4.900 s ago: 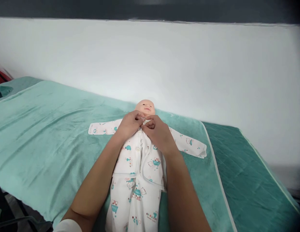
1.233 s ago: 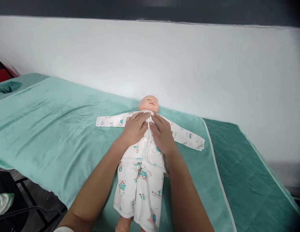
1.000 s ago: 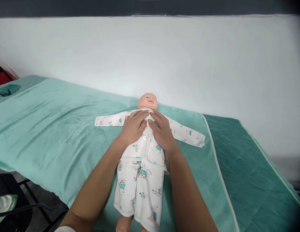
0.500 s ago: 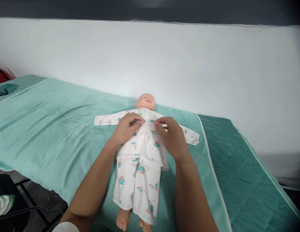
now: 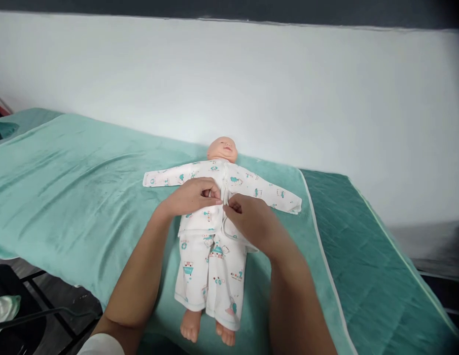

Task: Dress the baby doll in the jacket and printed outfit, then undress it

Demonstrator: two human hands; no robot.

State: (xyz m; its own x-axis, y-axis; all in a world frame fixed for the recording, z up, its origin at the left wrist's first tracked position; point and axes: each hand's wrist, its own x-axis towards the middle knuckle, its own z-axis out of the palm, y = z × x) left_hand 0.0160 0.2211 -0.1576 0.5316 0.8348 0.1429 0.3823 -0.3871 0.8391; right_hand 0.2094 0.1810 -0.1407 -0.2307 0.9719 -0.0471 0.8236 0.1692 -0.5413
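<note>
A baby doll lies on its back, head toward the wall, dressed in a white printed pajama top and matching pants. Both sleeves spread out to the sides. My left hand pinches one front edge of the top at mid-chest. From the other side, my right hand pinches the opposite front edge, its fingertips close to the left ones. The fingers cover the spot where the two edges meet, so any button there is hidden. Below them the top's lower corners hang slightly apart.
A light green blanket lies under the doll, over a darker green quilted pad. The white wall rises right behind the doll's head. At lower left stand a black metal frame and a pale crumpled item.
Both hands have moved down the front of the top, from the upper chest to the mid-chest. My right fingers have come in to the front edge, nearer the left. The view has tilted slightly.
</note>
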